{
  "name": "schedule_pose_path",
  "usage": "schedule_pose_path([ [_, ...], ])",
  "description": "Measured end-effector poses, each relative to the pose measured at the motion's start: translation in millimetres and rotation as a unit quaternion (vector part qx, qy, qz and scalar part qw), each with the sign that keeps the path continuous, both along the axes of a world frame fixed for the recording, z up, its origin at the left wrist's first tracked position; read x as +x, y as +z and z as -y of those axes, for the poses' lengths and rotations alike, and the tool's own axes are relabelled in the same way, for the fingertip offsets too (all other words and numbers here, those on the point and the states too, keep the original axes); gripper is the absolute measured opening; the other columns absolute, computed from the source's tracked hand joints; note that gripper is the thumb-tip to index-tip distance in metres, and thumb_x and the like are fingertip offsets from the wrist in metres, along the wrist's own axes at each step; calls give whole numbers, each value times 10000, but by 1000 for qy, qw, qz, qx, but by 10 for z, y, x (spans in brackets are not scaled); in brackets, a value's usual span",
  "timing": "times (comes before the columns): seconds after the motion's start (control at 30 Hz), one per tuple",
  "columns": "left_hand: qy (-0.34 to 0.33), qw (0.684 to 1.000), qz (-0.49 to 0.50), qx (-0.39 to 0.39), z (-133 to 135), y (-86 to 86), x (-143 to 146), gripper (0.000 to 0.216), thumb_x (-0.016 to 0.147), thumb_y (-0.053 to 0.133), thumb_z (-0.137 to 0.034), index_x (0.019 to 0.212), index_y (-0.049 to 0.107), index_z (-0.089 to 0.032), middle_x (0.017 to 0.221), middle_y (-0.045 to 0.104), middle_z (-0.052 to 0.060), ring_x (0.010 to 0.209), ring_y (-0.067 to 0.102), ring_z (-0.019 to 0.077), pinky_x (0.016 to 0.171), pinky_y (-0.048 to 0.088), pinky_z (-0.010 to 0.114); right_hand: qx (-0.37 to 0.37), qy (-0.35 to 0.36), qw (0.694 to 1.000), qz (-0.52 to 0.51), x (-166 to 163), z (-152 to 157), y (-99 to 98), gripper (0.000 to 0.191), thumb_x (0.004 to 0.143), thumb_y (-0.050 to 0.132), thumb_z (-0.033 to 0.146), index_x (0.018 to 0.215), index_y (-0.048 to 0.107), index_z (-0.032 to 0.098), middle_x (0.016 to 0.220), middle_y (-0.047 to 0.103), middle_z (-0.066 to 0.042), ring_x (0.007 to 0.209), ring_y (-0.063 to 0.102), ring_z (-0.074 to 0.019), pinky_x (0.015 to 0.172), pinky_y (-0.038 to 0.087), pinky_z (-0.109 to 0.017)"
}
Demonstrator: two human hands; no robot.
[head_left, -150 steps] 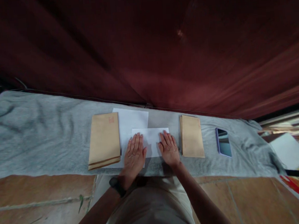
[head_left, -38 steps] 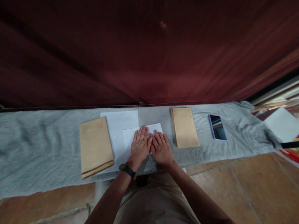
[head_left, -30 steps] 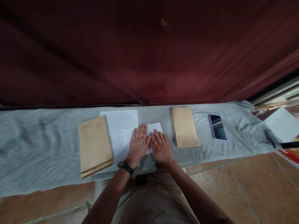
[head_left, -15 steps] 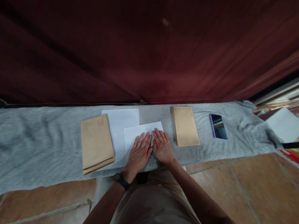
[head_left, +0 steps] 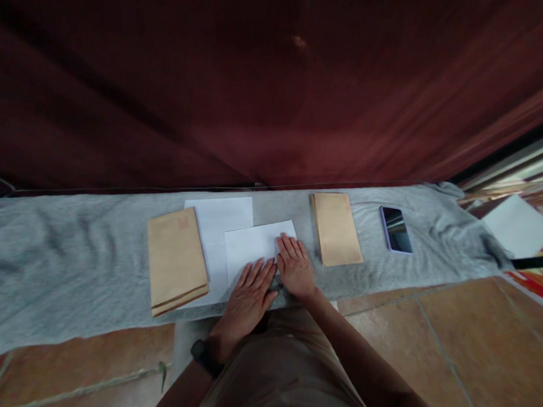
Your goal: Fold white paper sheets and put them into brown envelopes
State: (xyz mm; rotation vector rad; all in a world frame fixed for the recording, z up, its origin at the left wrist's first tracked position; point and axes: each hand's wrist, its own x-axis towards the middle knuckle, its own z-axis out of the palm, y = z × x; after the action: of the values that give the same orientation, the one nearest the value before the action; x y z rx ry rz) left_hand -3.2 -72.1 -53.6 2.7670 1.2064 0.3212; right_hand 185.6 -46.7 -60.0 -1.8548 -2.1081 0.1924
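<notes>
A folded white sheet (head_left: pixel 251 246) lies on a grey cloth (head_left: pixel 69 263) in front of me. My right hand (head_left: pixel 296 268) rests flat on its near right part, fingers stretched out. My left hand (head_left: pixel 246 302) lies flat at the sheet's near edge, fingers out and pointing up-right, with a dark watch (head_left: pixel 201 356) on the wrist. Under the folded sheet lies a larger white paper (head_left: pixel 218 217).
A brown envelope stack (head_left: pixel 175 260) lies left of the papers and another stack (head_left: pixel 336 226) lies to the right. A phone (head_left: pixel 396 229) rests further right on the cloth. A dark red curtain (head_left: pixel 262 79) hangs behind. Tiled floor (head_left: pixel 452 352) lies below; white paper (head_left: pixel 517 225) at far right.
My left hand has slid back toward me, off the middle of the folded sheet to its near edge. My right hand has stayed nearly in place.
</notes>
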Motion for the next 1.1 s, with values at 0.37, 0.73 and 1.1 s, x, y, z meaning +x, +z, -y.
schedule_pose_path([
  [0.37, -19, 1000, -7, 0, 53, -36, -110, 568, 1054, 389, -452, 1556, 418, -188, 1574, 499, 80, 1518, 362, 239, 1271, 241, 477, -2, 58, 998, -36, -91, -34, 116, 486, 1074, 360, 285, 1529, 473, 156, 1619, 425, -66, 1525, 336, -232, 1279, 246, -465],
  [0.73, -24, 1000, -17, -2, 49, -40, -157, 540, 1061, 375, -441, 1505, 493, -157, 1556, 516, 106, 1482, 425, 229, 1261, 277, 448, -20, 94, 995, -7, -103, -26, 144, 465, 1086, 393, 348, 1529, 481, 238, 1640, 390, -48, 1530, 332, -236, 1272, 257, -469],
  [1.1, -27, 999, -9, -14, 44, -50, -187, 578, 1061, 392, -443, 1579, 378, -187, 1614, 440, 68, 1504, 388, 217, 1264, 279, 435, -4, 79, 997, 7, -56, -1, 31, 488, 1078, 408, 351, 1555, 438, 253, 1652, 362, -46, 1534, 330, -255, 1262, 264, -488],
])
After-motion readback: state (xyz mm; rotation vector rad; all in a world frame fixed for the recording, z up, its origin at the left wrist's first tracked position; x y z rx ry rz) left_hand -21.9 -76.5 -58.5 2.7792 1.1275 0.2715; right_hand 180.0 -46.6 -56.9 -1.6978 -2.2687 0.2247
